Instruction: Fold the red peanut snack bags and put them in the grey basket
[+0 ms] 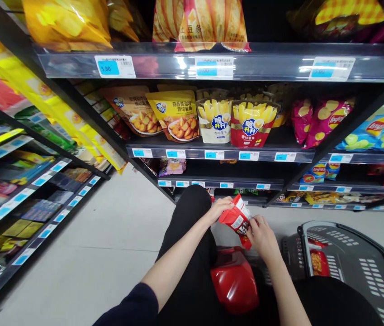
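Both hands, left hand [219,209] and right hand [260,235], clasp a crinkly red foil snack packet [237,220], tilted label-up, grey plastic basket [354,265] at three o'clock.

Snack shelves [219,154] w/ price tags, grey basket [354,258].

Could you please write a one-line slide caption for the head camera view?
Both hands, left hand and right hand, hold a red snack packet before snack shelves, basket alongside.

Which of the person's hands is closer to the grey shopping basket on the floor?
Right. The right hand grips the red snack packet just left of the grey shopping basket; the left hand holds the packet's far side, farther away.
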A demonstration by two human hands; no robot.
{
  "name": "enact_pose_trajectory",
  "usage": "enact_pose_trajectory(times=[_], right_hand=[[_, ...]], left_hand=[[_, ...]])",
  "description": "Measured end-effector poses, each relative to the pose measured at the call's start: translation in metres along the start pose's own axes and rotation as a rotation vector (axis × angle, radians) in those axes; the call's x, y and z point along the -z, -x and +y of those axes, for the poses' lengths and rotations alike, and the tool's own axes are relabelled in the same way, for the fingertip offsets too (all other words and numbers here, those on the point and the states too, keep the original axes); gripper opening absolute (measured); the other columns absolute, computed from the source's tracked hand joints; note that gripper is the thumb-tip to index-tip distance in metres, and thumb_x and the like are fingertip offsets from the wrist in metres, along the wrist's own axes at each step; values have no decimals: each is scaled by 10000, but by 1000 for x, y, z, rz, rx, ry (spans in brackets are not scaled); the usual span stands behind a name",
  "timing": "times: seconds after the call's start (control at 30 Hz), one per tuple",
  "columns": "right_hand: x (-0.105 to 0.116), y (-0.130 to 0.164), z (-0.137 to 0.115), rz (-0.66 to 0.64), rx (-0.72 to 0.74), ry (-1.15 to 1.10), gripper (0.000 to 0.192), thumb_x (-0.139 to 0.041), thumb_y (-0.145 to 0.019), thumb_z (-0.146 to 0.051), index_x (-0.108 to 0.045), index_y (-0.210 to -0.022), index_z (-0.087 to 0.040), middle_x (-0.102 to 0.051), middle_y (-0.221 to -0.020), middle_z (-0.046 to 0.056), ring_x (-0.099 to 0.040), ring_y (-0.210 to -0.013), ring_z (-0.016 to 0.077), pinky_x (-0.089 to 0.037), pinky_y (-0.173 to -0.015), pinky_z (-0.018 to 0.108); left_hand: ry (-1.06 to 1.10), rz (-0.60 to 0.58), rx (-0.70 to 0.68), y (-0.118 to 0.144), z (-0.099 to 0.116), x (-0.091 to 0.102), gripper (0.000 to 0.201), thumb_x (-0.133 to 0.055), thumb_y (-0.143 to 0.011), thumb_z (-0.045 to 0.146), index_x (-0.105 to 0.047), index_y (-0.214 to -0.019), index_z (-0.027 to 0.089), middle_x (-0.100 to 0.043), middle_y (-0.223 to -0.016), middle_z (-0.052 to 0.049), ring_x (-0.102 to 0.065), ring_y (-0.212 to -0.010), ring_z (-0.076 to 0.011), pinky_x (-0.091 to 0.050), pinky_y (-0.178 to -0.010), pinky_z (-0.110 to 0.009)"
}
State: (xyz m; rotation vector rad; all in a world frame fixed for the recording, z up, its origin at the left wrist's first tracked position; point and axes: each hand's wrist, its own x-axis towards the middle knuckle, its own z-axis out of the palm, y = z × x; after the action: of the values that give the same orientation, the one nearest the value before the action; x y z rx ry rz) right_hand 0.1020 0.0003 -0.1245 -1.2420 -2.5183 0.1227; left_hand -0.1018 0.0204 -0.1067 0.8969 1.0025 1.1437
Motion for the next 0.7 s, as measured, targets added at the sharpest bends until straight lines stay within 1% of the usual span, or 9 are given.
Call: enact_pose_trajectory(times=[0.07,0.2,0.3,0.4,0.5,0.57,0.63,0.7], right_hand=[[-3,1,2,24,-6,-28,85,-418,-813,-134,-476,-829,-193,-512,-922,94,-493,-844,224,-457,-668,315],[-10,1,7,63,-33,-82,145,-369,-826,-110,-470,-899,-186,-513,-1009,116,-497,-908,234,-466,-709,335],[-14,1,9,94,-68,-179,195,-322,-847,-105,-469,-952,-179,-510,-1030,115,-503,-923,222,-463,-744,347],[-16,0,12,159,-132,-319,196,-288,-884,-146,-477,-916,-185,-501,-977,97,-506,-878,199,-459,-759,357],[-19,1,15,199,-141,-402,198,-274,-902,-173,-466,-855,-188,-476,-941,87,-497,-870,191,-457,-777,371],[-21,2,18,223,-123,-386,183,-280,-905,-187,-461,-876,-184,-463,-968,101,-490,-903,202,-455,-795,392],[-22,3,19,241,-81,-315,163,-305,-901,-205,-458,-948,-171,-452,-1025,130,-475,-969,231,-446,-823,426],[-24,3,19,232,-20,-230,177,-335,-887,-205,-444,-1015,-152,-453,-1057,154,-463,-1009,257,-437,-840,445]], left_hand=[[56,23,3,1,2,-1,178,-697,-587,297,-658,-578,124,-543,-766,-14,-500,-672,-122,-360,-649,-237],[170,76,25,3,5,-2,189,-704,-600,293,-662,-650,116,-558,-732,-13,-520,-637,-114,-371,-641,-240],[238,109,41,4,5,-2,210,-716,-597,286,-661,-690,106,-567,-715,-18,-534,-636,-118,-379,-634,-238],[290,134,51,5,5,-3,224,-736,-571,277,-655,-676,96,-571,-703,-14,-521,-601,-100,-372,-606,-225],[327,154,68,5,6,-3,223,-749,-549,255,-648,-663,92,-577,-671,-9,-517,-573,-92,-364,-590,-221],[346,168,76,4,6,-3,228,-748,-544,247,-651,-681,92,-591,-663,-14,-531,-579,-105,-371,-600,-231],[362,186,71,3,5,-2,243,-742,-547,254,-655,-708,95,-612,-683,-25,-548,-601,-120,-381,-621,-244],[371,203,62,2,4,-1,235,-736,-553,262,-651,-700,100,-616,-682,-23,-550,-604,-121,-381,-626,-244]])
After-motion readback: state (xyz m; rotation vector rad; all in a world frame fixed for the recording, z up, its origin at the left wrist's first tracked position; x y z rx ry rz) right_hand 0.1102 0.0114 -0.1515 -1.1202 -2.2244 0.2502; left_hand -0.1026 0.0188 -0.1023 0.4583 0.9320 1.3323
